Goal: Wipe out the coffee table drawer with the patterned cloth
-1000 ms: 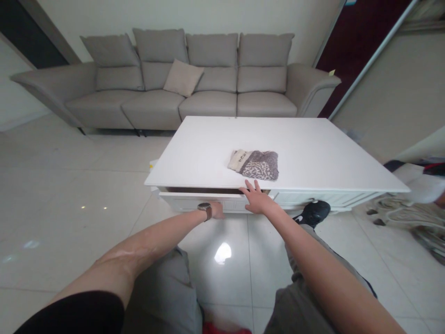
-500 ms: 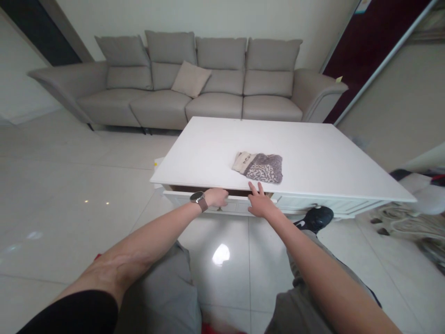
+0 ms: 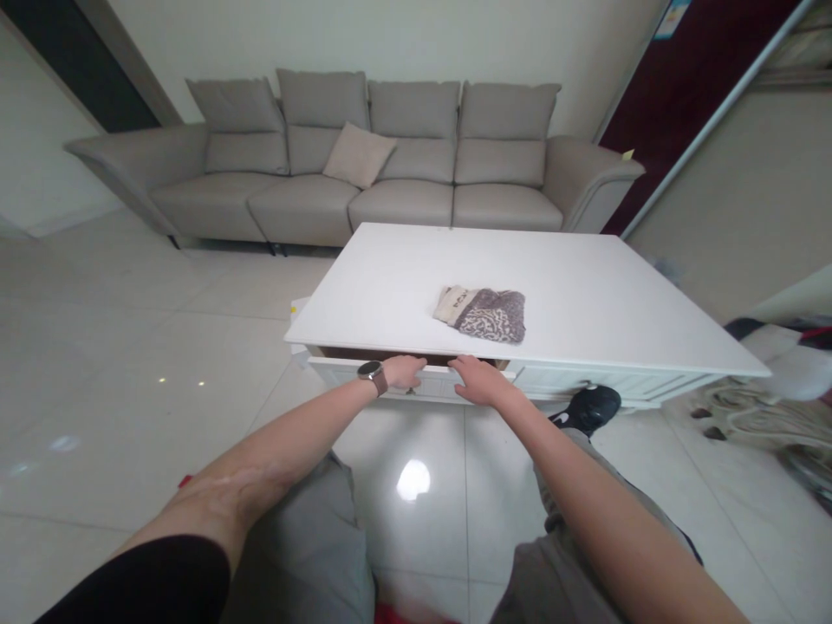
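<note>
**Both hands settle on the drawer front**

Since half a second ago, the right hand [image 3: 479, 386] has dropped its raised fingers and now lies flat-curled over the top edge of the shallow white wooden drawer [image 3: 416, 380]. The left hand [image 3: 404, 371], a brown-strapped wristwatch [image 3: 372, 374] just behind it, rests on the same edge as before. Neither hand is clamped shut; the fingers drape loosely over the lip, which lets both palms bear on the drawer evenly from either side of its middle.

That drawer stands a little way out from under the white rectangular coffee table [image 3: 585, 286], directly beneath both hands. Only a dark slit shows above its front, so I cannot tell what it contains.

Beyond the right hand's fingertips, on the tabletop, lies a folded grey-and-cream patterned cloth [image 3: 482, 312], apart from both hands. Farther off stands a long grey fabric sofa [image 3: 364, 173].
</note>
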The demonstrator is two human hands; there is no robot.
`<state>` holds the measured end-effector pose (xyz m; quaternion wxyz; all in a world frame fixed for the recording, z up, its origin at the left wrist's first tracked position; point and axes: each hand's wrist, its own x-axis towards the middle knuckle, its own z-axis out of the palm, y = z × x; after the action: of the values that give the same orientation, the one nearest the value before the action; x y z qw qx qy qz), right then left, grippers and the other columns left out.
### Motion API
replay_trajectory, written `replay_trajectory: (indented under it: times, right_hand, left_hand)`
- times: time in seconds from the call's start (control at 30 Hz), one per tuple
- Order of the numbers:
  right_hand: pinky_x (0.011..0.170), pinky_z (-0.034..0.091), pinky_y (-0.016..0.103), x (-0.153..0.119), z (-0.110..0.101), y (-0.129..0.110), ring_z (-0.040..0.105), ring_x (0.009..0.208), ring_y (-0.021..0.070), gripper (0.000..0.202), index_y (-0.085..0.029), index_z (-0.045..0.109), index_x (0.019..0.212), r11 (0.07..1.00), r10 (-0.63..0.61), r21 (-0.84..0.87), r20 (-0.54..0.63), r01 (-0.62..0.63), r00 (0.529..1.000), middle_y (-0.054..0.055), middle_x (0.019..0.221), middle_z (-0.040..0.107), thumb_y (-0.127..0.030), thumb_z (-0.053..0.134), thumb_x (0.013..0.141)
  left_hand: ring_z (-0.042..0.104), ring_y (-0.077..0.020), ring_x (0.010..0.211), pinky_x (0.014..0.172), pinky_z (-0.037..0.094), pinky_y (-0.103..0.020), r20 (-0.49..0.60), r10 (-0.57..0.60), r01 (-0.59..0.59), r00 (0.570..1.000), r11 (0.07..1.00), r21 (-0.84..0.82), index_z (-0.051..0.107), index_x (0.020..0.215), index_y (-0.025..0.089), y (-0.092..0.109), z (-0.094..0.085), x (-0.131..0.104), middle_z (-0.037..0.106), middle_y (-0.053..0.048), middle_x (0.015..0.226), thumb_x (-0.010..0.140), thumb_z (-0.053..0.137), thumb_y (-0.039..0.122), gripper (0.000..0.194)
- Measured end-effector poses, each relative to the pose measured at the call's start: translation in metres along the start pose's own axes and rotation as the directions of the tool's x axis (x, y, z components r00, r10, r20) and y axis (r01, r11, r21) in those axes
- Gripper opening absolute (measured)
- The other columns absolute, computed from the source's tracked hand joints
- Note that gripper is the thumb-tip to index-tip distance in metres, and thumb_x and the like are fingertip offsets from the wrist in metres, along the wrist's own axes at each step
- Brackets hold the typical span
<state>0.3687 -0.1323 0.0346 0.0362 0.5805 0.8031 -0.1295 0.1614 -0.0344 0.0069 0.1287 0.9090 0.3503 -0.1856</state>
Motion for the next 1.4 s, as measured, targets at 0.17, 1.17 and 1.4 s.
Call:
replay_trajectory:
  times: [0.17,1.17,1.4]
  right_hand:
    - [0.103,0.045,0.043,-0.001,0.012,0.007,0.053,0.132,0.0318,0.063,-0.014,0.044,0.15,0.989,0.14,-0.063,0.154,-0.132,0.978,0.019,0.145,0.056,-0.025,0.056,0.09]
    - [0.081,0.06,0.037,0.014,0.013,-0.026,0.074,0.104,0.0347,0.05,-0.012,0.079,0.113,0.982,0.162,-0.157,0.426,-0.103,0.89,0.02,0.112,0.077,-0.029,0.084,0.066]
    - [0.084,0.061,0.04,0.012,0.007,-0.055,0.074,0.105,0.0353,0.056,-0.009,0.078,0.114,0.975,0.159,-0.215,0.513,-0.053,0.844,0.023,0.118,0.075,-0.037,0.089,0.067]
  left_hand:
    - [0.07,-0.0291,0.109,0.088,0.053,-0.035,0.008,-0.003,0.003,1.0,1.0,0.022,0.061,0.12,0.018,0.001,0.0,0.003,0.072,-0.016,0.119,0.088,0.063,0.033,0.036]
    - [0.074,-0.0346,0.093,0.082,0.06,-0.041,0.238,0.009,-0.052,0.971,0.984,0.172,0.081,0.091,0.016,0.062,0.009,-0.027,0.079,-0.017,0.096,0.063,0.08,0.031,0.032]
    - [0.074,-0.0402,0.086,0.075,0.063,-0.05,0.264,-0.057,0.009,0.963,0.984,0.18,0.082,0.09,0.014,0.085,0.033,-0.023,0.078,-0.019,0.093,0.055,0.084,0.016,0.034]
